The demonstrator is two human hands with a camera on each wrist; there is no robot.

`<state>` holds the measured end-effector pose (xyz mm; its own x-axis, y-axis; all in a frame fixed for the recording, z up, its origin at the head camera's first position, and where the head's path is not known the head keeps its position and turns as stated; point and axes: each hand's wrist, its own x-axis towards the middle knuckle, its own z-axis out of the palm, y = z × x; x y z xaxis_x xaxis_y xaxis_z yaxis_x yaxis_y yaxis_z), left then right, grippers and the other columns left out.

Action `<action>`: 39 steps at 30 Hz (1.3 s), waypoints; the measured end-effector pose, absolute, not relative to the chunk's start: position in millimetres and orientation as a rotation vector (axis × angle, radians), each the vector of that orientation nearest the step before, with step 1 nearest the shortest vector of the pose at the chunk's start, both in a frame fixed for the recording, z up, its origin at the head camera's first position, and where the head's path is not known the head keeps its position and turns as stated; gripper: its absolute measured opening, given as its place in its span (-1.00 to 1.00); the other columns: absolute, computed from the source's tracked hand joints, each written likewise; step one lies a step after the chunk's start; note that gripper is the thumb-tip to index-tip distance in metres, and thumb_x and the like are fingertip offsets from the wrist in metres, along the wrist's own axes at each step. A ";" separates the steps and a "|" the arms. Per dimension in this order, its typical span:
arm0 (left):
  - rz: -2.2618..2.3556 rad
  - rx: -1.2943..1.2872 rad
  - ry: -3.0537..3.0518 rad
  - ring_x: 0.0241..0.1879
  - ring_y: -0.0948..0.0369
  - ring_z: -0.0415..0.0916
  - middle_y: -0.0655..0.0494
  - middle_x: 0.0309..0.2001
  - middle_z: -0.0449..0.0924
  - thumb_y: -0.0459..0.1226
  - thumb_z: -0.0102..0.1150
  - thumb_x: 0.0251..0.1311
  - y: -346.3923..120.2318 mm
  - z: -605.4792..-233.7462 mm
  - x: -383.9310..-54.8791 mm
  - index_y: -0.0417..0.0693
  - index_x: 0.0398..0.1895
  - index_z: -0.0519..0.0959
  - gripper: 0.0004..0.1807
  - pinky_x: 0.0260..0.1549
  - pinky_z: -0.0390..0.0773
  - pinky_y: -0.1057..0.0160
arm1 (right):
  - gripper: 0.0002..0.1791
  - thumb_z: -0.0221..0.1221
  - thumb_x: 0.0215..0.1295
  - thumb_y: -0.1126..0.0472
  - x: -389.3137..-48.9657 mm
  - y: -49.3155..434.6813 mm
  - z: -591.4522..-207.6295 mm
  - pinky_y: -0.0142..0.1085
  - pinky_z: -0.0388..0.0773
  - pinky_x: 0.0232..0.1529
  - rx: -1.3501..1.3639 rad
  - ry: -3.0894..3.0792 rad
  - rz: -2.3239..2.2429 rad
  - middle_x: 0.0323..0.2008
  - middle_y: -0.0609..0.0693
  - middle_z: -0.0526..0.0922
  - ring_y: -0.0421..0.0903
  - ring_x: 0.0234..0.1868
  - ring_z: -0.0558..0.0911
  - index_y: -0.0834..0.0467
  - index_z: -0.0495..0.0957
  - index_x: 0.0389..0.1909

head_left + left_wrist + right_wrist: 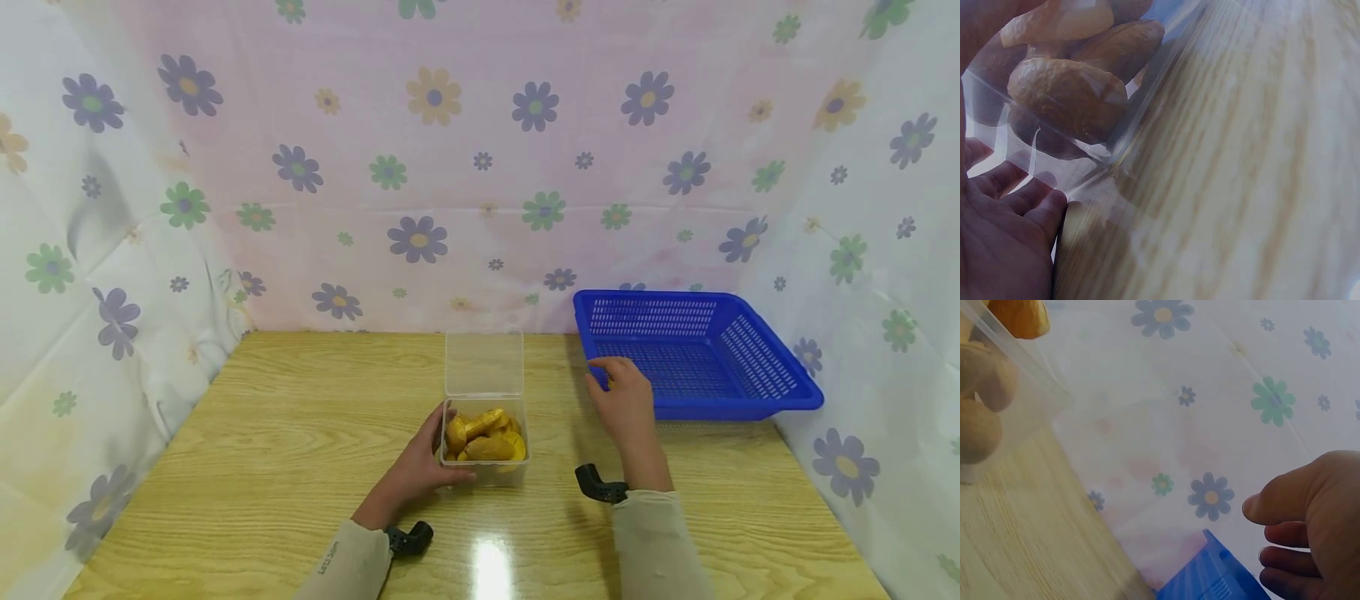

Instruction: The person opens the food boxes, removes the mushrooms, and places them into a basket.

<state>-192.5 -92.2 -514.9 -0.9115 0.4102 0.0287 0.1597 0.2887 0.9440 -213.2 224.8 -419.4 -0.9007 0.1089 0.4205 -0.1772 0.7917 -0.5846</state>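
A clear plastic box sits on the table with its hinged lid standing open at the back. Shiny golden-yellow lumpy pieces, some long and some rounded, fill it. My left hand holds the box by its left side, the thumb along the near wall; in the left wrist view its fingertips touch the clear plastic. Over the left edge of a blue basket is my right hand, thumb and fingers bent and apart. A small yellow spot shows between them. In the right wrist view nothing is visible in that hand.
The wood-grain table extends left of the box and toward the front. Behind and at both sides hangs a flowered cloth. The perforated basket walls rise at the right back. A black wrist mount sticks out from the right wrist.
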 end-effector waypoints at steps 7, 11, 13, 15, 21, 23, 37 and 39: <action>1.673 0.532 2.338 0.54 0.03 -0.14 0.04 0.55 -0.08 -0.08 0.53 -0.09 -93.3 -514.7 -191.9 0.30 0.56 -0.27 0.30 0.44 0.04 -0.08 | -0.73 0.25 0.28 0.21 -209.8 208.9 -419.2 0.11 0.55 0.00 0.145 -2.542 0.908 0.03 0.24 0.58 0.24 0.06 0.58 0.22 0.64 -0.04; 1.667 0.533 2.342 0.54 0.04 -0.15 0.04 0.55 -0.08 -0.07 0.53 -0.08 -94.2 -516.1 -191.7 0.32 0.56 -0.28 0.30 0.45 0.03 -0.07 | -0.75 0.28 0.25 0.24 -209.4 199.8 -420.5 0.09 0.58 -0.07 0.202 -2.520 0.921 0.00 0.23 0.60 0.22 0.01 0.60 0.21 0.66 -0.07; 1.665 0.535 2.343 0.54 0.04 -0.15 0.04 0.55 -0.09 -0.07 0.52 -0.07 -94.5 -516.6 -191.6 0.31 0.56 -0.28 0.30 0.44 0.03 -0.07 | -0.76 0.29 0.23 0.25 -208.6 195.6 -420.6 0.08 0.59 -0.08 0.223 -2.515 0.917 -0.01 0.22 0.61 0.21 -0.01 0.61 0.20 0.67 -0.08; 1.667 0.535 2.342 0.54 0.04 -0.15 0.05 0.55 -0.09 -0.07 0.52 -0.07 -94.6 -516.6 -191.7 0.31 0.56 -0.29 0.30 0.44 0.03 -0.07 | -0.77 0.29 0.23 0.26 -208.1 191.7 -420.6 0.09 0.57 -0.06 0.248 -2.511 0.909 -0.01 0.21 0.61 0.20 -0.01 0.61 0.19 0.67 -0.09; 1.672 0.537 2.337 0.54 0.04 -0.16 0.06 0.55 -0.10 -0.07 0.51 -0.06 -93.8 -518.0 -192.5 0.33 0.55 -0.29 0.29 0.43 0.06 -0.08 | -0.78 0.28 0.24 0.25 -207.8 182.3 -423.6 0.02 0.62 -0.09 0.348 -2.510 0.879 -0.02 0.14 0.61 0.15 -0.03 0.63 0.14 0.66 -0.09; 1.673 0.542 2.336 0.54 0.04 -0.17 0.07 0.55 -0.10 -0.07 0.51 -0.05 -93.5 -518.7 -193.2 0.35 0.55 -0.30 0.29 0.43 0.07 -0.09 | -0.78 0.28 0.25 0.25 -207.5 179.4 -425.1 0.00 0.62 -0.09 0.382 -2.507 0.881 -0.02 0.12 0.61 0.13 -0.03 0.63 0.13 0.66 -0.09; 1.697 0.521 2.332 0.54 0.04 -0.16 0.03 0.54 -0.06 -0.09 0.53 -0.07 -92.2 -517.8 -193.5 0.29 0.56 -0.27 0.30 0.44 0.04 -0.10 | -0.76 0.33 0.20 0.27 -204.0 154.2 -431.2 -0.04 0.61 -0.01 0.583 -2.509 0.846 -0.04 0.05 0.64 0.05 0.02 0.62 0.14 0.67 -0.09; 1.700 0.512 2.330 0.54 0.03 -0.15 0.02 0.54 -0.05 -0.10 0.53 -0.08 -92.1 -516.6 -193.2 0.28 0.56 -0.27 0.30 0.44 0.04 -0.11 | -0.75 0.33 0.20 0.26 -202.9 151.7 -431.4 -0.04 0.60 0.02 0.598 -2.530 0.843 -0.02 0.04 0.64 0.05 0.04 0.62 0.12 0.67 -0.09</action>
